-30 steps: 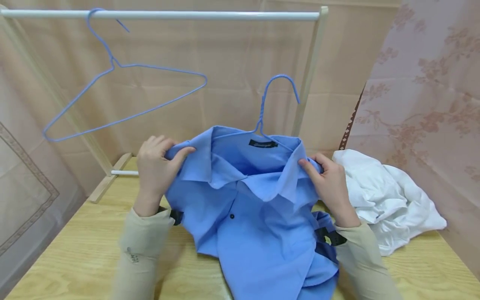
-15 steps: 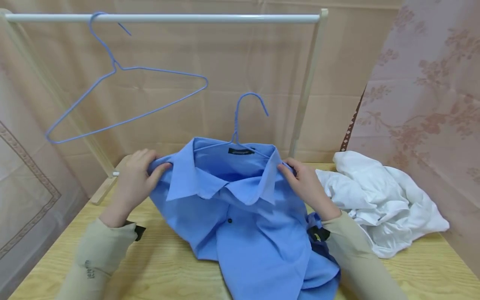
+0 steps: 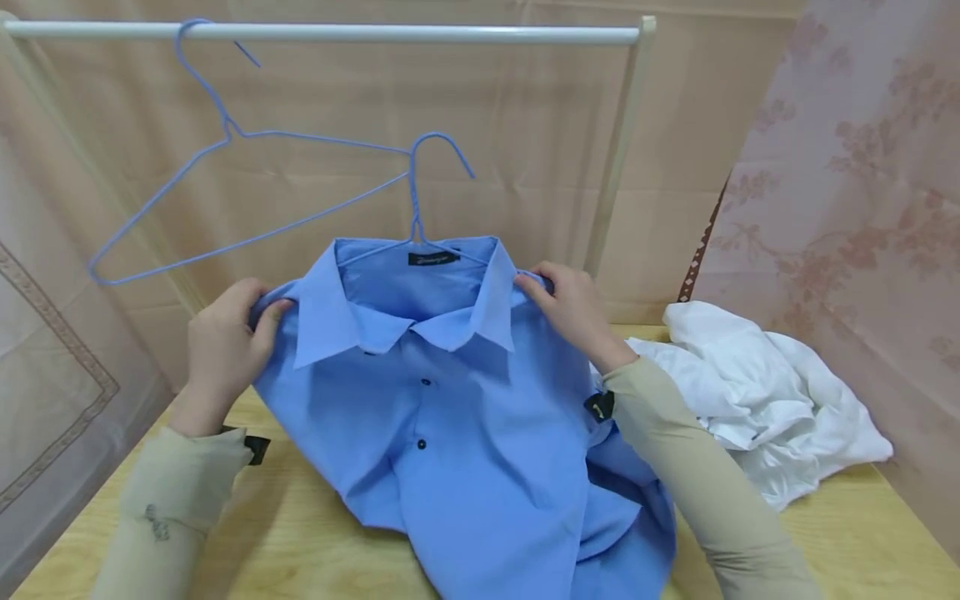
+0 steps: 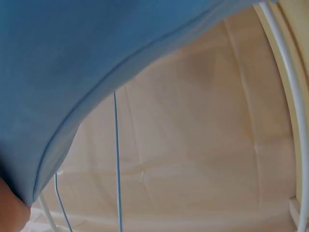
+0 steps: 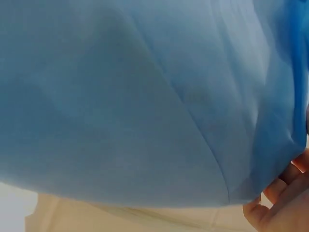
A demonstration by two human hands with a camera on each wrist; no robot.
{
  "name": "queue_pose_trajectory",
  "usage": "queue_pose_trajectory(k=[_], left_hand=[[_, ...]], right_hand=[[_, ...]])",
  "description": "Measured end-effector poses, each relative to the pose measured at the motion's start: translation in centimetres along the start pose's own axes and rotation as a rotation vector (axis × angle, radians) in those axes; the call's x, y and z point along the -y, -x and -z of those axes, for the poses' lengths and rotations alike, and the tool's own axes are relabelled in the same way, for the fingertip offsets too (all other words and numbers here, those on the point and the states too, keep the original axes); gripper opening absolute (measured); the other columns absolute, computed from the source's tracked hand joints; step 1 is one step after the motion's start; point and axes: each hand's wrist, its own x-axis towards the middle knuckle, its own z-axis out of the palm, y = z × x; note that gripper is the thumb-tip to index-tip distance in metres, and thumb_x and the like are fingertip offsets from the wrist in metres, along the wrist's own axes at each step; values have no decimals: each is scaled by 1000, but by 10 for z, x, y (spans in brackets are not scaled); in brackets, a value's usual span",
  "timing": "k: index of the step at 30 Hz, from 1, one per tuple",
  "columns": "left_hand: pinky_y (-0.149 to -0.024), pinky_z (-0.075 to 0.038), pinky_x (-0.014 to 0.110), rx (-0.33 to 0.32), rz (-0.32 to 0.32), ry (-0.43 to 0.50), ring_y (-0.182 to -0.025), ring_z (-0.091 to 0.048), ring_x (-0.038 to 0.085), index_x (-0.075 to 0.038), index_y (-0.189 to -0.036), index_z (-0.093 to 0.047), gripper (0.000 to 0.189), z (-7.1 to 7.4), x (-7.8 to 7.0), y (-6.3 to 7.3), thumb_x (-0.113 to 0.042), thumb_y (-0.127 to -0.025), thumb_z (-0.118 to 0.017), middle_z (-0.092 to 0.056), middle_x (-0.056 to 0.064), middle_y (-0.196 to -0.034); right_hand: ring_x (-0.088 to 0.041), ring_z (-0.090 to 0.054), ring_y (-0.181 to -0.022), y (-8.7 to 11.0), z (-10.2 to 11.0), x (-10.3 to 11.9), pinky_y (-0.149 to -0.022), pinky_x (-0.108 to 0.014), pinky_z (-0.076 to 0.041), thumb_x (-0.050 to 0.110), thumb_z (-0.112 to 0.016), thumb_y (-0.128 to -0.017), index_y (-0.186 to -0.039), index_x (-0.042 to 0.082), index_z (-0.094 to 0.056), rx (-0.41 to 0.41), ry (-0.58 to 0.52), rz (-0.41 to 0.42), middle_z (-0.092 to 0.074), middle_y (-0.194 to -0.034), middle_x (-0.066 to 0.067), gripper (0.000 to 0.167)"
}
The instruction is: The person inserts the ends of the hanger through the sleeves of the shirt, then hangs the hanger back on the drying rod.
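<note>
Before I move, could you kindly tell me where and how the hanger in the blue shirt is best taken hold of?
The hanger is probably best pinched by its neck, from the front, just above the collar. The neck stands nearly upright and bare of cloth, while the sloping wires run down into the blue shirt; the hook, curving over to the right, would stay free.

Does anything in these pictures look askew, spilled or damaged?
The bare hanger on the rail looks askew: its left end appears lower, though it may only be turned. White cloth lies crumpled. I see no spill or damage.
</note>
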Motion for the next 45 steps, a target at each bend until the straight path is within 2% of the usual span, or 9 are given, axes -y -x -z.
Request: queue_pose_trajectory(k=[13,19,23,27,29,31,36,42,45], left_hand=[[-57,-35,41,-163,86,-64,-64,-54,36,9,-84,-58,24,20,4,-29,-15,-86,-62,-59,23,-77],[-60,-31,36,-225,131,-63,-67,-54,38,10,-83,-59,29,33,9,-42,-20,-86,-61,-60,25,-78],[-65,-33,28,-251,234,-74,-74,-55,35,7,-85,-61,30,44,12,-51,-23,-84,-63,-62,23,-82],[-67,-25,11,-257,327,-94,-71,-49,-5,6,-87,-62,31,55,18,-59,-25,-82,-64,-64,19,-86],[-66,-23,8,-260,344,-107,-69,-35,-19,6,-87,-63,32,59,19,-63,-25,-82,-64,-64,20,-86],[-67,-23,9,-267,348,-115,-69,-36,-17,7,-87,-63,32,60,20,-65,-25,-82,-63,-64,21,-86],[-69,-29,19,-282,388,-145,-76,-53,21,6,-88,-62,32,59,20,-70,-26,-83,-62,-63,20,-86],[-67,-28,15,-328,466,-145,-67,-33,-16,4,-87,-63,31,58,21,-77,-27,-82,-63,-59,3,-78],[-67,-29,17,-333,486,-154,-66,-32,-16,1,-85,-63,30,58,20,-82,-29,-81,-64,-59,0,-77]], right_hand=[[-21,-55,-92,-42,19,9,-81,-36,-44,57,-51,-83,-106,9,-62,-5,-18,-194,-63,-103,-8,55],[-15,-50,-87,-65,17,11,-74,-25,-40,23,-47,-94,-111,0,-58,-8,-359,-267,-58,-100,-8,31],[-8,-49,-78,-82,14,13,-67,-20,-41,15,-50,-93,-108,2,-56,-10,-671,-392,-53,-90,1,22],[-6,-53,-74,-97,12,19,-65,-18,-45,14,-57,-89,-103,2,-58,-38,-896,-444,-55,-86,2,18],[-7,-54,-73,-104,10,23,-66,-19,-45,13,-58,-88,-102,1,-60,-51,-957,-455,-56,-85,1,18],[-8,-54,-74,-110,9,28,-67,-19,-45,13,-58,-88,-104,1,-60,-70,-997,-475,-57,-87,0,20],[-10,-54,-81,-125,5,41,-72,-20,-44,7,-50,-92,-115,-2,-59,-138,-1092,-466,-59,-103,-7,26],[-12,-52,-94,-138,6,53,-79,-21,-40,2,-37,-95,-126,4,-53,-109,-1253,-414,-53,-125,-8,35],[-14,-50,-100,-142,7,55,-80,-21,-39,2,-33,-96,-131,5,-47,-64,-1291,-402,-49,-131,-8,38]])
